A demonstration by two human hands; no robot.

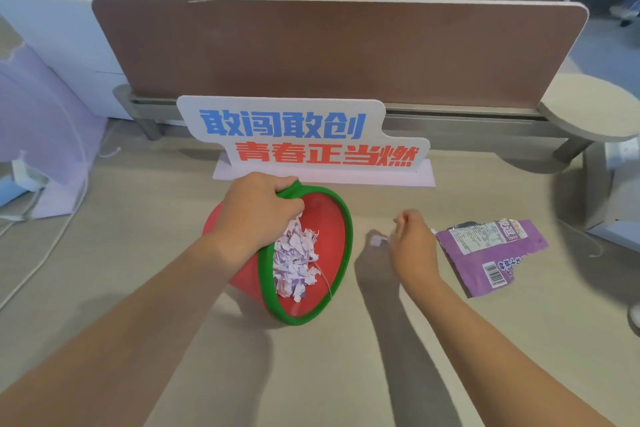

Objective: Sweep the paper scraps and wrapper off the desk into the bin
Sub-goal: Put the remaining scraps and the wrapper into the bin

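A red bin with a green rim lies tilted on the desk, its mouth turned toward the right. My left hand grips its upper rim. Several white and lilac paper scraps are piled inside the bin. One small pale scrap lies on the desk just left of my right hand, whose fingers are curled together; I cannot tell whether they pinch anything. A torn purple snack wrapper lies flat on the desk to the right of that hand.
A white sign with blue and red characters stands behind the bin. A brown divider panel closes the desk's far side, and another person's hands rest beyond it. White cables and lilac boards lie at the left.
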